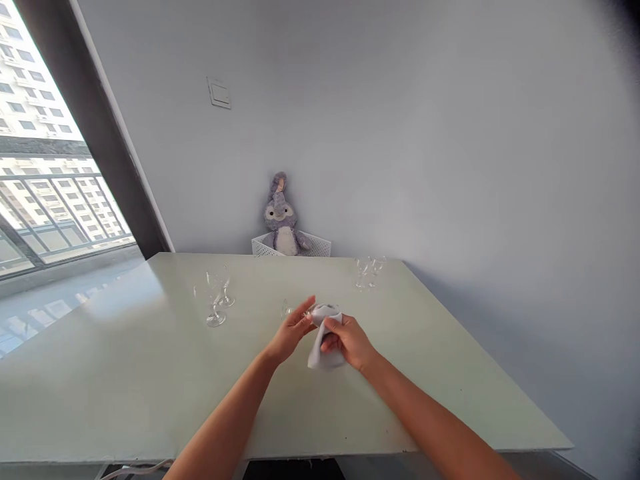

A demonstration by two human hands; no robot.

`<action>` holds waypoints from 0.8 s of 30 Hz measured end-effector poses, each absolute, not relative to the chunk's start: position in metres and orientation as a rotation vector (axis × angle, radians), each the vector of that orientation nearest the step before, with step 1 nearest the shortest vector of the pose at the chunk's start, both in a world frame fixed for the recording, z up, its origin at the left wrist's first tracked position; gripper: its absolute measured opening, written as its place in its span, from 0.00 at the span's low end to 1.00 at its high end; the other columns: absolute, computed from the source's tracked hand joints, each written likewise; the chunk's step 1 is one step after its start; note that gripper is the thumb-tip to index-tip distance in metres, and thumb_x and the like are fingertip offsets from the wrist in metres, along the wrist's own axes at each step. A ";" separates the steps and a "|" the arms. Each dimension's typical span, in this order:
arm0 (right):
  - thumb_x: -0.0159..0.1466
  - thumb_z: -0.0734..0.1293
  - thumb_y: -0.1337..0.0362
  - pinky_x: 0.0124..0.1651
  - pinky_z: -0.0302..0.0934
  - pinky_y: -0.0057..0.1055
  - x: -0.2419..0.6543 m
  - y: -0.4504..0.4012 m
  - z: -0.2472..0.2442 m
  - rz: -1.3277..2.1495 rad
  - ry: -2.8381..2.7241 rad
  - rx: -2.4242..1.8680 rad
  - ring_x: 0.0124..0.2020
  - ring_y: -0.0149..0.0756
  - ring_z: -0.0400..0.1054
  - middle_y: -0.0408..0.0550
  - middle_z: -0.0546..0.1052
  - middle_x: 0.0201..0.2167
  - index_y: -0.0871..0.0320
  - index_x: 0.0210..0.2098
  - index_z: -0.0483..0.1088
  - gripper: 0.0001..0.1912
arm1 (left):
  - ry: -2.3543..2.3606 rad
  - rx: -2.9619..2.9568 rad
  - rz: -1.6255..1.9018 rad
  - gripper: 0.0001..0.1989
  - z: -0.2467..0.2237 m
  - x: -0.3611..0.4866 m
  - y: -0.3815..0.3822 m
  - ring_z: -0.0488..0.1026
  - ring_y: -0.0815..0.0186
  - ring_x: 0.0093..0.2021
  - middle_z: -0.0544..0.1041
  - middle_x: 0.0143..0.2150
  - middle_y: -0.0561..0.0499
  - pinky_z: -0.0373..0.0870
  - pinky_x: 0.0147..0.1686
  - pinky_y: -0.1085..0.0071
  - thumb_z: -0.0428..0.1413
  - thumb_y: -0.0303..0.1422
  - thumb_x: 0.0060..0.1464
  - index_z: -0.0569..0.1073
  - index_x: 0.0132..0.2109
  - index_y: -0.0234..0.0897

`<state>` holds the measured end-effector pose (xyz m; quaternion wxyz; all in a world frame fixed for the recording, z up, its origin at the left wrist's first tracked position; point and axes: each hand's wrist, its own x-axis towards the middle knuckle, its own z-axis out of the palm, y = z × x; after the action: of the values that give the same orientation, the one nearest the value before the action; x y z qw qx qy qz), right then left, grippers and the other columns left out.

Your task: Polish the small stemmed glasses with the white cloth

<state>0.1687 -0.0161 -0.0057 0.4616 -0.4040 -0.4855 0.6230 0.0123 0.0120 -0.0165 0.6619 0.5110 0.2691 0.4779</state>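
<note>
My right hand is closed round a white cloth, whose lower end hangs down over the table's middle. Beside it, my left hand pinches a clear stemmed glass, mostly hidden by fingers and cloth; the cloth's upper part lies against it. Left of my left fingers a small piece of clear glass shows, and I cannot tell whether it belongs to the held one. Further left stand clear stemmed glasses, close together. Two more stemmed glasses stand near the far right corner.
The pale green tabletop reaches back to a grey wall. Beyond its far edge, a purple plush rabbit sits in a white perforated basket. A window is on the left, and a cable runs below the near edge.
</note>
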 end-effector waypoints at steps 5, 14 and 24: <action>0.57 0.62 0.52 0.23 0.61 0.26 0.164 -0.028 -0.007 1.364 -1.316 -1.009 0.18 0.30 0.65 0.41 0.72 0.17 0.62 0.34 0.71 0.18 | 0.555 1.146 1.072 0.26 -0.007 0.020 0.012 0.70 0.65 0.41 0.73 0.45 0.47 0.67 0.43 0.64 0.54 0.39 0.51 0.62 0.57 0.43; 0.54 0.67 0.53 0.21 0.57 0.27 0.193 -0.008 -0.015 1.280 -1.325 -1.128 0.17 0.32 0.65 0.43 0.72 0.15 0.57 0.22 0.69 0.14 | 0.943 1.583 1.284 0.16 -0.007 0.004 0.012 0.69 0.56 0.44 0.76 0.34 0.48 0.58 0.51 0.60 0.56 0.34 0.48 0.72 0.46 0.44; 0.56 0.62 0.47 0.17 0.55 0.24 0.208 -0.014 -0.006 1.729 -1.174 -1.042 0.14 0.30 0.64 0.44 0.70 0.13 0.62 0.24 0.67 0.22 | 0.943 2.099 1.222 0.09 -0.015 -0.003 0.007 0.65 0.61 0.29 0.68 0.20 0.51 0.50 0.51 0.58 0.56 0.34 0.48 0.75 0.39 0.46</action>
<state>0.2084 -0.0141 -0.0062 0.3922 -0.4105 -0.4623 0.6811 -0.0033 0.0073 -0.0154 0.2650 0.7767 0.3490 0.4524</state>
